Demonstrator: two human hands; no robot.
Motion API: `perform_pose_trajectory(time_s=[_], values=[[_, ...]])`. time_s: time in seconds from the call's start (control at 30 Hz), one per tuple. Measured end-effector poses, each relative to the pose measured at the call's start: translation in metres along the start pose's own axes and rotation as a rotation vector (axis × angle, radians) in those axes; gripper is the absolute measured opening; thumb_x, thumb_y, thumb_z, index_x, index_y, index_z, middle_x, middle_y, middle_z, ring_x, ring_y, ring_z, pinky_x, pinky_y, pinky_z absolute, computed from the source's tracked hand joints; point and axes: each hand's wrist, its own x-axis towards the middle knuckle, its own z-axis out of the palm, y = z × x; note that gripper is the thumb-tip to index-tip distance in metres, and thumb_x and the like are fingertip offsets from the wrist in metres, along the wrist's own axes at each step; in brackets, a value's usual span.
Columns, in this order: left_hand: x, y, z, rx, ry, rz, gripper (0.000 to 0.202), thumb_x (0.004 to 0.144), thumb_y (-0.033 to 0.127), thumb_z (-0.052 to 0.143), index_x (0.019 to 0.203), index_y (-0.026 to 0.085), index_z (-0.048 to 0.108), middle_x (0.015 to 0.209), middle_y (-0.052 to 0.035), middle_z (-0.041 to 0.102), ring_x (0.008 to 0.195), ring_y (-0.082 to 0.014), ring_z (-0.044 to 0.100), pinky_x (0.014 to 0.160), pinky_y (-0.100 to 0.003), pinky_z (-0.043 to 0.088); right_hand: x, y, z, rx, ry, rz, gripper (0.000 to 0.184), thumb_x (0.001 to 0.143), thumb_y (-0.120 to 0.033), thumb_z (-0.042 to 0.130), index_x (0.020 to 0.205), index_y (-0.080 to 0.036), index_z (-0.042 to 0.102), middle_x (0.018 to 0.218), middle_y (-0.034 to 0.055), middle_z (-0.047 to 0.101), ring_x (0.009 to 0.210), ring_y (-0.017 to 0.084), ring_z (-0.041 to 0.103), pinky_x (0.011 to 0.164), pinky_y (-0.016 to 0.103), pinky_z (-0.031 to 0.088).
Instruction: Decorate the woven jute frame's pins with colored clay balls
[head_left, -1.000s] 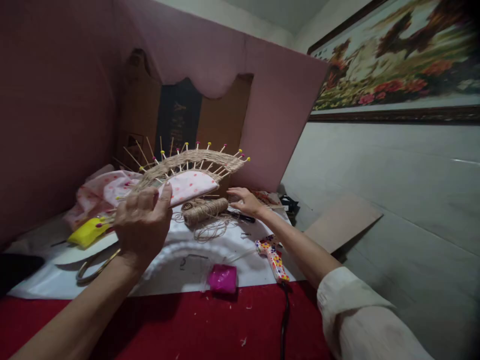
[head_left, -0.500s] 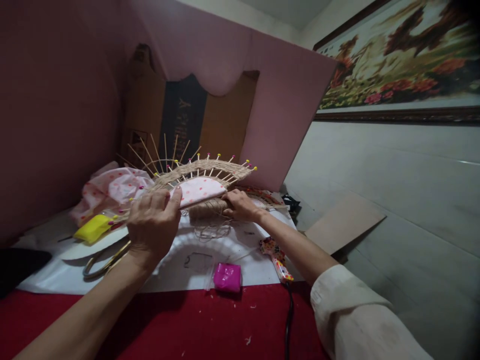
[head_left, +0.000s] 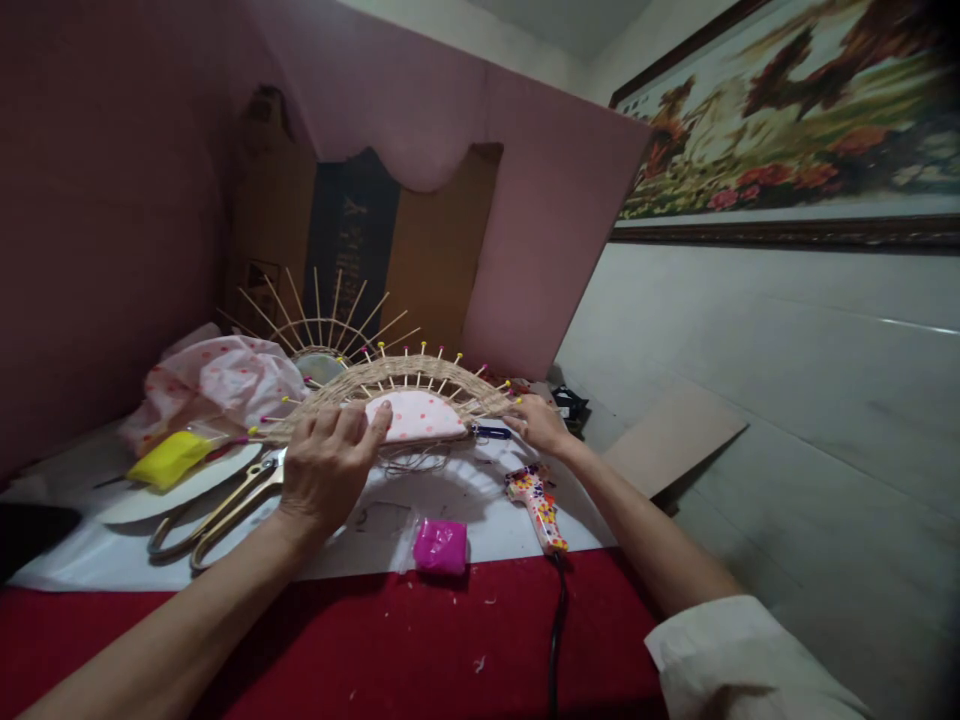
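A half-round woven twine fan (head_left: 429, 367), with sticks tipped in yellow and pink beads, stands in front of me. Its inner half-disc (head_left: 420, 415) is covered in white cloth with orange-red dots. My left hand (head_left: 330, 460) is closed on the fan's lower left, thumb lying on the dotted cloth. At the fan's right end, my right hand (head_left: 541, 424) pinches the tip of the woven band, though its fingertips are partly hidden. Loose twine (head_left: 412, 460) lies beneath the fan. Close to the right fingers is a small dark blue tool (head_left: 491, 432).
Scissors (head_left: 244, 500), a yellow packet (head_left: 169, 460) and crumpled dotted cloth (head_left: 225, 385) lie left. A pink packet (head_left: 440, 547) and a flowered glue gun (head_left: 541, 510) with a black cord (head_left: 556, 620) are nearer. A bare-stick frame (head_left: 326, 325) stands behind, before a cardboard box (head_left: 442, 240).
The fan has come lower and slightly right, uncovering more of the stick frame behind. My right hand has shifted right, off the twine roll, to the fan's end. The scissors show more.
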Motion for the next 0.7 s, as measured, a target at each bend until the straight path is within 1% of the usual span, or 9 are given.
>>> perform_pose_trajectory(time_s=[0.07, 0.13, 0.23, 0.33, 0.4, 0.47, 0.6, 0.7], values=[[-0.002, 0.003, 0.002, 0.003, -0.012, 0.054, 0.031, 0.088, 0.014, 0.047, 0.114, 0.020, 0.064, 0.102, -0.0132, 0.066, 0.086, -0.0301, 0.056, 0.070, -0.042, 0.041, -0.008, 0.021, -0.007, 0.038, 0.095, 0.128, 0.021, 0.080, -0.032, 0.057, 0.083, -0.018, 0.073, 0.088, 0.0098, 0.072, 0.086, 0.024, 0.065, 0.078, 0.035, 0.048], [-0.004, 0.007, 0.005, -0.004, -0.025, 0.100, 0.033, 0.088, 0.013, 0.046, 0.116, 0.021, 0.063, 0.105, -0.0140, 0.065, 0.087, -0.0296, 0.057, 0.071, -0.042, 0.042, -0.018, 0.033, -0.009, 0.084, 0.197, 0.235, 0.032, 0.083, -0.037, 0.048, 0.084, -0.015, 0.072, 0.085, 0.0118, 0.073, 0.079, 0.024, 0.066, 0.071, 0.035, 0.050], [-0.007, 0.013, 0.007, -0.030, -0.078, 0.144, 0.033, 0.088, 0.012, 0.045, 0.115, 0.020, 0.063, 0.106, -0.0138, 0.065, 0.086, -0.0279, 0.057, 0.071, -0.041, 0.043, -0.032, 0.033, -0.004, 0.163, 0.330, 0.317, 0.043, 0.086, -0.042, 0.039, 0.088, -0.013, 0.071, 0.085, 0.0136, 0.072, 0.078, 0.025, 0.066, 0.067, 0.035, 0.050], [-0.008, 0.018, 0.007, -0.052, -0.182, 0.159, 0.032, 0.087, 0.010, 0.048, 0.114, 0.018, 0.062, 0.101, -0.0144, 0.066, 0.084, -0.0280, 0.058, 0.070, -0.041, 0.043, -0.045, 0.022, 0.002, 0.247, 0.390, 0.303, 0.040, 0.084, -0.043, 0.042, 0.084, -0.014, 0.070, 0.087, 0.0127, 0.072, 0.080, 0.024, 0.066, 0.067, 0.033, 0.050], [-0.008, 0.019, 0.005, -0.078, -0.253, 0.157, 0.031, 0.085, 0.010, 0.050, 0.113, 0.016, 0.062, 0.099, -0.0149, 0.065, 0.084, -0.0288, 0.058, 0.071, -0.042, 0.043, -0.050, 0.014, 0.003, 0.287, 0.411, 0.275, 0.035, 0.083, -0.041, 0.047, 0.081, -0.016, 0.070, 0.087, 0.0113, 0.072, 0.082, 0.023, 0.065, 0.071, 0.034, 0.050], [-0.008, 0.018, 0.003, -0.119, -0.301, 0.144, 0.031, 0.084, 0.010, 0.052, 0.112, 0.016, 0.062, 0.100, -0.0150, 0.065, 0.087, -0.0298, 0.058, 0.074, -0.044, 0.043, -0.052, 0.009, 0.001, 0.310, 0.429, 0.247, 0.030, 0.082, -0.039, 0.049, 0.080, -0.017, 0.070, 0.087, 0.0108, 0.071, 0.085, 0.024, 0.064, 0.075, 0.036, 0.050], [-0.008, 0.017, 0.000, -0.197, -0.356, 0.129, 0.026, 0.083, 0.014, 0.055, 0.106, 0.021, 0.064, 0.106, -0.0138, 0.064, 0.092, -0.0311, 0.057, 0.078, -0.047, 0.041, -0.053, 0.002, -0.002, 0.324, 0.434, 0.179, 0.023, 0.082, -0.034, 0.052, 0.077, -0.018, 0.069, 0.086, 0.0100, 0.071, 0.086, 0.024, 0.063, 0.082, 0.040, 0.047], [-0.008, 0.020, 0.001, -0.200, -0.356, 0.145, 0.030, 0.083, 0.012, 0.053, 0.108, 0.024, 0.063, 0.109, -0.0137, 0.064, 0.093, -0.0315, 0.056, 0.077, -0.046, 0.040, -0.054, -0.004, -0.003, 0.325, 0.434, 0.128, 0.020, 0.082, -0.030, 0.054, 0.077, -0.019, 0.069, 0.086, 0.0095, 0.070, 0.086, 0.024, 0.062, 0.083, 0.041, 0.047]])
